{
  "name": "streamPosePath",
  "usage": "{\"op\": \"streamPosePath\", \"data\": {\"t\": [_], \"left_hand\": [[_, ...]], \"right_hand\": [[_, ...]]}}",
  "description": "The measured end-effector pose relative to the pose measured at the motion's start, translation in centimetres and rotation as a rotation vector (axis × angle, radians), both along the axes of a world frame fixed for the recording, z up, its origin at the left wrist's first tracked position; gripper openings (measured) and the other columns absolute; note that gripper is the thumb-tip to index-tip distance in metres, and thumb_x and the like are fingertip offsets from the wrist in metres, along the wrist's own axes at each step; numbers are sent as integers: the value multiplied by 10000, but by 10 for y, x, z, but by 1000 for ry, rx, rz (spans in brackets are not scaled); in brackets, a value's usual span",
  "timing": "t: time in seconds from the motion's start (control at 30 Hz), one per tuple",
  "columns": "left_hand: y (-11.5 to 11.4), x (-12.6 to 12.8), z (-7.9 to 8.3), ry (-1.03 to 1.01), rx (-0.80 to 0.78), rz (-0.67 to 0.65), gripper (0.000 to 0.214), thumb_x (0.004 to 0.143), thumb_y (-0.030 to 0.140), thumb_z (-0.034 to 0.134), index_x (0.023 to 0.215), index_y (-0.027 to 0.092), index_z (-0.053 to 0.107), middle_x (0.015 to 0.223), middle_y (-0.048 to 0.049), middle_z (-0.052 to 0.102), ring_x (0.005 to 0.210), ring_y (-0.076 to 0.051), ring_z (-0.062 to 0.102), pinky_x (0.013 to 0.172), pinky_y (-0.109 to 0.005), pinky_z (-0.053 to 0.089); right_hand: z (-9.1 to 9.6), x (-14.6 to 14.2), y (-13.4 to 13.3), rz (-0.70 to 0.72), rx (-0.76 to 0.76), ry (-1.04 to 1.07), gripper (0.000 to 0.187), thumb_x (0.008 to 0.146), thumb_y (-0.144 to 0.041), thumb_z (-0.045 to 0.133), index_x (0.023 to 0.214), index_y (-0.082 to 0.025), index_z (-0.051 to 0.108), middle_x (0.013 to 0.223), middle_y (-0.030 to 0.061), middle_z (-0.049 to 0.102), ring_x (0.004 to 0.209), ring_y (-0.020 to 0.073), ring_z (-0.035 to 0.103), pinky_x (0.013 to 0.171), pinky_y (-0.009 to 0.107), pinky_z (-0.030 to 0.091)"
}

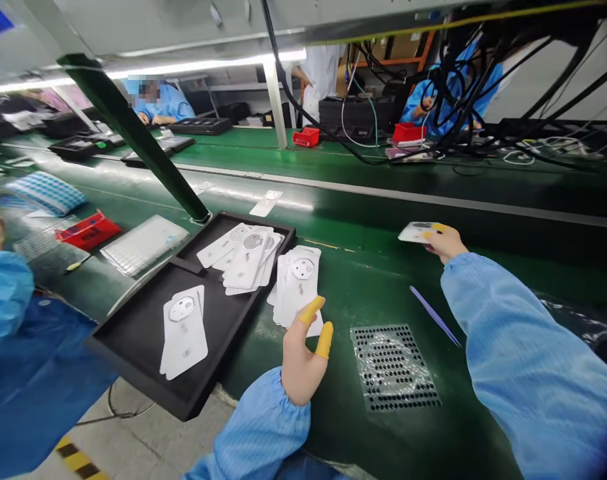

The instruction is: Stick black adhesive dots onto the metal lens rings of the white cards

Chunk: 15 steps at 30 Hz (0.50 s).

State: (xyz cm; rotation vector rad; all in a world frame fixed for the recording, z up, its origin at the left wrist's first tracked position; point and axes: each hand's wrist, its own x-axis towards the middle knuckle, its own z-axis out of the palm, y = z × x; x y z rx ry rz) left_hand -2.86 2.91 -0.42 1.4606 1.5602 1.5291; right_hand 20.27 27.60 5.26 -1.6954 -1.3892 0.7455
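My right hand (pixel 446 244), with yellow finger cots, is stretched out over the far part of the green bench and holds a flat white panel (pixel 412 232) by its right end. My left hand (pixel 303 360) is open, thumb and index finger in yellow cots and spread apart. It is at the near end of a pile of white panels (pixel 296 287), each a rounded rectangle with a round camera-like area; whether it touches them I cannot tell. Right of it lies a clear sheet with rows of small black dots (pixel 396 367). Purple tweezers (pixel 434 316) lie beyond the sheet.
A black tray (pixel 133 340) left of the pile holds more white panels in two compartments. One panel (pixel 266 203) lies alone farther back. A dark green post (pixel 138 140) slants down behind the tray. Cables (pixel 453 100) hang at upper right. A co-worker's sleeve (pixel 6 293) is at left.
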Motion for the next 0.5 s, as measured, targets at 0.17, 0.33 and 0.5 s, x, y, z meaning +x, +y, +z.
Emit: {"op": "streamPosePath", "data": {"t": [0.17,0.33,0.5], "left_hand": [[9,29,18,-632,-209,-202,804,867,532,524,1491,266,91,1472,-199,381,1232,-316,533,900,-447,533],[7,20,33,-401,-111,-40,938,797,373,683,1498,284,67,1455,-129,433,1276,-293,491,999,-420,476],[-19,-20,26,-57,-182,17,502,766,318,707,1234,170,600,1263,-107,630,1233,-292,534,1046,-404,428]], "right_hand": [[-3,-45,-136,379,-119,343,564,846,-240,581,1368,-245,369,1001,40,707,765,147,695,671,283,575],[-30,-38,-260,635,-6,145,696,873,-345,578,1462,-292,213,1313,93,566,1124,222,609,916,400,536],[-88,2,-281,571,226,-345,401,874,-236,579,1273,-270,550,1436,87,449,1370,279,356,1099,537,341]]}}
